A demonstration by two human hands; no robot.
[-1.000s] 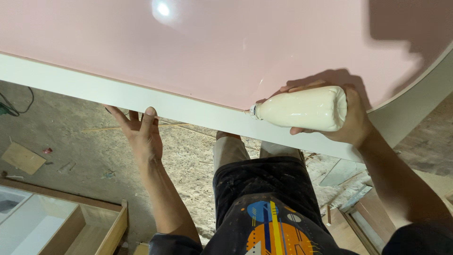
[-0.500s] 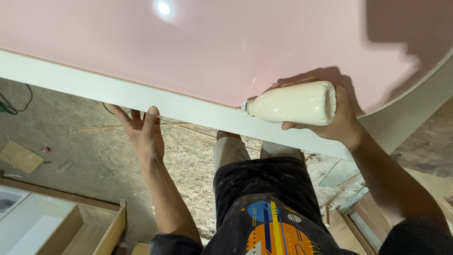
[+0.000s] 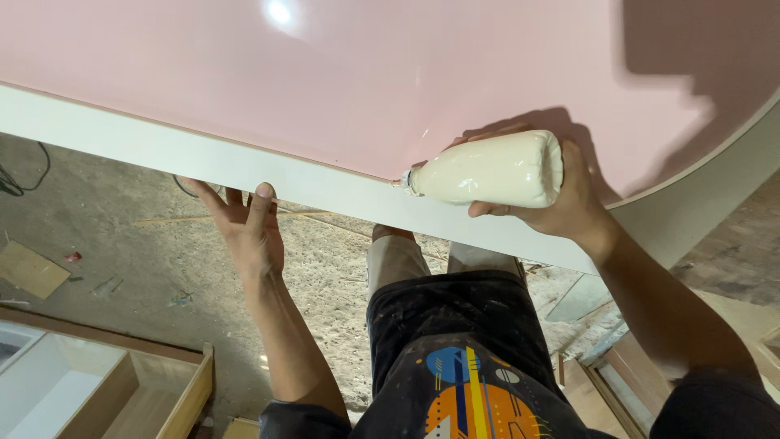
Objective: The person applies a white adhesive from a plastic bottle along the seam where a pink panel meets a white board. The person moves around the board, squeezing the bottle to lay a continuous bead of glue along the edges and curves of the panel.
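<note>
The cream-coloured squeeze bottle (image 3: 494,169) lies on its side in the right hand (image 3: 561,195), its long axis running roughly level, parallel to the near edge of the panel. The nozzle (image 3: 404,184) points away from the palm toward the person's left, and its tip sits at the seam where the glossy pink panel (image 3: 366,89) meets the white edge band (image 3: 244,167). Whether the tip touches the seam cannot be told. The bottle's blunt base lies against the palm side.

The right hand is wrapped around the bottle from behind and below, fingers curled under the body and thumb over the far end. It is a firm enclosing grasp. Whether the hand is squeezing is not visible.

The left hand (image 3: 248,232) is well to the left of the nozzle, along the same edge. It holds nothing. Its palm and spread fingers press flat up against the underside and front of the white edge band, the thumb raised onto the band's face. The right hand is the nearer to the seam point. The left is farther along in the direction in which the nozzle points.

The bottle is the one container in hand, and it appears largely full of pale paste. Below the left forearm stands an open wooden drawer box (image 3: 122,390), its white interior showing nothing inside. Dusty concrete floor (image 3: 122,236) lies beneath, with the person's dark shorts (image 3: 455,325) between the arms.
</note>
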